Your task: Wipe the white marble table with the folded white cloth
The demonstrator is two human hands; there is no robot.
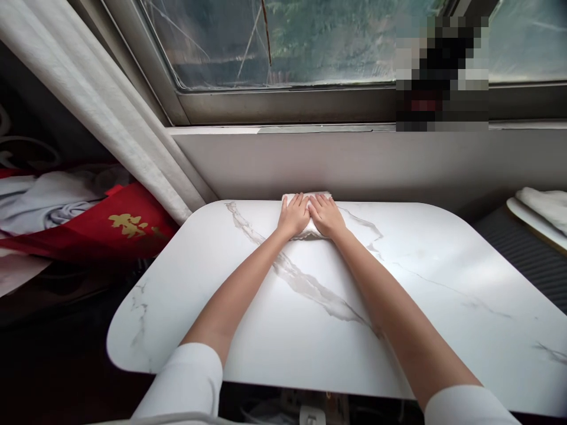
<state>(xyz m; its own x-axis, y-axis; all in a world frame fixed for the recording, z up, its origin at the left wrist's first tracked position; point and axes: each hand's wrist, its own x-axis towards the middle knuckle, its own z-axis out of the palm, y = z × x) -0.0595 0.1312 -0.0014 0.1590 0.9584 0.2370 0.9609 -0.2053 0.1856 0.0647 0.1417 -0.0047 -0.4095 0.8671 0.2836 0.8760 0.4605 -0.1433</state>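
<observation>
A folded white cloth (310,230) lies on the white marble-patterned table (212,283), at its far edge by the wall. My left hand (294,216) rests flat on the left part of the cloth, fingers stretched forward. Beside it, my right hand (326,215) presses flat on the right part, its fingers also extended. The thumbs come close together in the middle. Both arms reach straight out over the tabletop. Most of the cloth is covered by the hands; its edges show around them.
A window (287,47) with a metal frame stands above the grey wall (248,159). At left hang a pale curtain (101,100) and a red bag (128,221) with gold lettering, grey fabric in it. At right, a white cloth (544,206) lies on a board.
</observation>
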